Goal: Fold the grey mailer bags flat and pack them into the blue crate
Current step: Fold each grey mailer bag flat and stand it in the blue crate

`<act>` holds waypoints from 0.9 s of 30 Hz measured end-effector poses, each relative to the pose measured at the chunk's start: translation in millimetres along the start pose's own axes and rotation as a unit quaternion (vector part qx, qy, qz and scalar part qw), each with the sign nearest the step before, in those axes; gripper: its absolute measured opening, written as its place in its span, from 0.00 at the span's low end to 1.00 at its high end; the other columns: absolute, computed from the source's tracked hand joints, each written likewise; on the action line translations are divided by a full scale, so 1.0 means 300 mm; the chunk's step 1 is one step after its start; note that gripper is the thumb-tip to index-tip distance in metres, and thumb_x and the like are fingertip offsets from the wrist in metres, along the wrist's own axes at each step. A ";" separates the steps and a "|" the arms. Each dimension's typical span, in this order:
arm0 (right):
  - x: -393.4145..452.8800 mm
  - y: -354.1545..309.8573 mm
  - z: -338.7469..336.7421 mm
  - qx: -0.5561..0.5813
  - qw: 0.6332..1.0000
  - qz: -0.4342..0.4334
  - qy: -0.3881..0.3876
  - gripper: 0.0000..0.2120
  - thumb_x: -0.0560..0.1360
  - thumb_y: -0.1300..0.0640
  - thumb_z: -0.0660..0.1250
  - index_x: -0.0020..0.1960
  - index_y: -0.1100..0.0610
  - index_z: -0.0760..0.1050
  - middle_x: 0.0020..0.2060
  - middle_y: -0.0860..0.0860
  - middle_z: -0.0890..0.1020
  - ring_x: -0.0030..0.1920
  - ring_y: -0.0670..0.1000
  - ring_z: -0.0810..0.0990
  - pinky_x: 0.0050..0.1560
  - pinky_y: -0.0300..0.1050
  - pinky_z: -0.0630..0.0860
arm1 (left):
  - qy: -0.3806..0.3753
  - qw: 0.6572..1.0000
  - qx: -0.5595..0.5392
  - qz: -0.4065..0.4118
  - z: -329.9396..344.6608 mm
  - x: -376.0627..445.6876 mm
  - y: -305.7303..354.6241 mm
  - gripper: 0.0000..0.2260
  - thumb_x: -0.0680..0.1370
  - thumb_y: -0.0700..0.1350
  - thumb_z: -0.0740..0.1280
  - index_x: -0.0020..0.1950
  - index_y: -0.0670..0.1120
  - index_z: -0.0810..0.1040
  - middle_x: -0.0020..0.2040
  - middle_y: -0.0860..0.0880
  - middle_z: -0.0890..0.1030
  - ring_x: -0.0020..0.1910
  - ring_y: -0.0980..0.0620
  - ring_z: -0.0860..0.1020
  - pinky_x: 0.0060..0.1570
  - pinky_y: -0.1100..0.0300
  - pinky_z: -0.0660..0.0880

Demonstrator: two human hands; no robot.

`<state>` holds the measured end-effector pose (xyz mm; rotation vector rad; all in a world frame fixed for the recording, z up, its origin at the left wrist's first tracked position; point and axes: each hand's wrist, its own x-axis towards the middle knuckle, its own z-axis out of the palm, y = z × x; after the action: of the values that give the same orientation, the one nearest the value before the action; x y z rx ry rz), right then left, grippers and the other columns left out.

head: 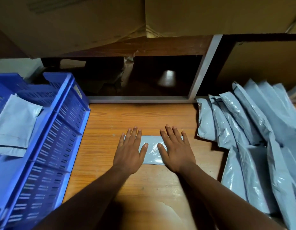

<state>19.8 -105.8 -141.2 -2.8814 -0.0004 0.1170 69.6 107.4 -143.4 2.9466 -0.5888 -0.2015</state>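
Both hands, left hand (129,153) and right hand (175,151), press folded mailer bag (151,151) flat.

Flat hands (129,151) on folded mailer (152,151)

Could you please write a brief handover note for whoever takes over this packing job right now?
Left hand and right hand: both open, pressing one folded grey plastic mailer bag flat on the wooden table.
Done: a few flat grey bags lie in the blue slotted plastic crate at left.
Left: crate this bag, then fold and pack the pile of unfolded grey mailers at right.
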 end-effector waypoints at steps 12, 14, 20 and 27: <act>0.008 -0.140 0.037 0.007 0.998 -0.058 0.028 0.29 0.86 0.44 0.42 0.84 0.53 0.54 0.84 0.51 0.52 0.84 0.54 0.47 0.81 0.59 0.40 | 0.045 0.996 -0.047 0.060 -0.021 -0.016 0.050 0.36 0.81 0.64 0.29 0.84 0.48 0.50 0.84 0.52 0.49 0.83 0.53 0.45 0.81 0.48 0.43; 0.007 -0.133 0.065 0.001 0.998 -0.054 0.021 0.28 0.87 0.45 0.42 0.84 0.53 0.51 0.84 0.51 0.50 0.84 0.53 0.43 0.81 0.59 0.40 | 0.037 0.997 -0.018 0.060 0.014 -0.012 0.047 0.35 0.82 0.61 0.28 0.84 0.47 0.50 0.84 0.50 0.49 0.83 0.52 0.44 0.81 0.47 0.44; 0.016 -0.141 0.053 0.005 0.998 -0.055 0.010 0.28 0.87 0.45 0.41 0.85 0.52 0.47 0.83 0.49 0.44 0.83 0.52 0.41 0.81 0.59 0.40 | 0.024 0.998 -0.001 0.057 0.014 -0.004 0.053 0.35 0.82 0.59 0.27 0.84 0.46 0.51 0.84 0.50 0.50 0.83 0.51 0.45 0.81 0.47 0.45; -0.040 0.016 -0.006 0.003 1.000 0.023 0.007 0.30 0.85 0.38 0.38 0.84 0.47 0.40 0.83 0.47 0.41 0.83 0.50 0.39 0.81 0.59 0.38 | -0.003 1.000 -0.006 -0.011 -0.011 -0.041 -0.015 0.36 0.80 0.65 0.33 0.84 0.47 0.43 0.84 0.50 0.46 0.83 0.50 0.43 0.80 0.50 0.38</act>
<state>7.9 -111.0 -139.6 -2.8764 0.0693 0.1043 60.7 116.6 -139.5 2.9427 -0.5545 -0.2161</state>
